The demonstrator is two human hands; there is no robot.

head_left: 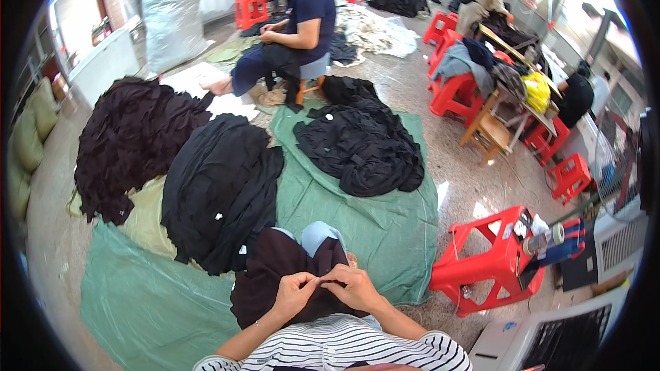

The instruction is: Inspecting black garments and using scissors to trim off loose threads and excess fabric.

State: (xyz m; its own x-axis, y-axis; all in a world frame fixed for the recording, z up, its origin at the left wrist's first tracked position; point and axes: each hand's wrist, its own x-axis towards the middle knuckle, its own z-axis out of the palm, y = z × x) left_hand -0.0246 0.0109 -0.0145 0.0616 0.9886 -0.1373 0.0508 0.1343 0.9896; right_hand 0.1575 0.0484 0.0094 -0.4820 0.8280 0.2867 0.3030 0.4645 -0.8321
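Across my lap lies a dark maroon piece of cloth (265, 278), draped over my light blue trousers. My left hand (297, 293) pinches an edge of it between thumb and fingers. Right beside it, my right hand (352, 287) pinches the same cloth, and the fingertips of both hands nearly meet. Whether anything small sits between the fingertips is too fine to make out. Just beyond my knees on the left rises a heap of black cloth (220, 185). Another black heap (364, 144) is spread on the green sheet (330, 213) ahead.
Further left sits a dark maroon cloth heap (134, 137). A red stool (481, 261) with small items on top stands at my right, near a pale air cooler (550, 336). Ahead, a seated person (302, 20) handles dark cloth. A wooden table (509, 110) and red stools stand far right.
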